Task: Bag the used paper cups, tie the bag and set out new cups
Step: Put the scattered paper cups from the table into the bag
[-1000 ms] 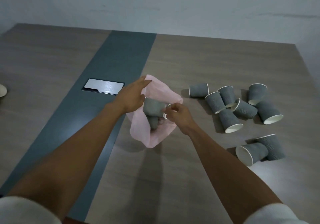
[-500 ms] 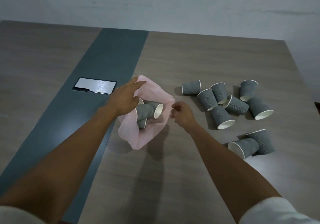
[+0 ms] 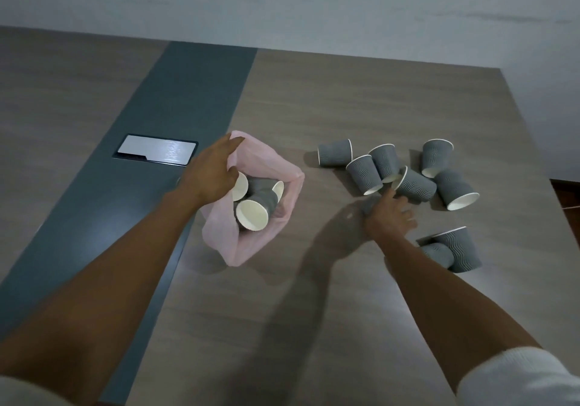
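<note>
While left hand (image 3: 208, 176) grips pink bag (image 3: 251, 248), right hand (image 3: 387, 217) spread over cups (image 3: 414, 183), wood table (image 3: 314, 311)

Pink bag (image 3: 226, 242). Grey cups (image 3: 417, 184) with wavy lines outside, cream-white inside and white rims. Grey-brown wood-grain worktop (image 3: 314, 311) with a dark blue-grey stripe (image 3: 175, 117). Shiny silver plate (image 3: 155, 153) with black edge. White sleeve (image 3: 521, 377).
</note>
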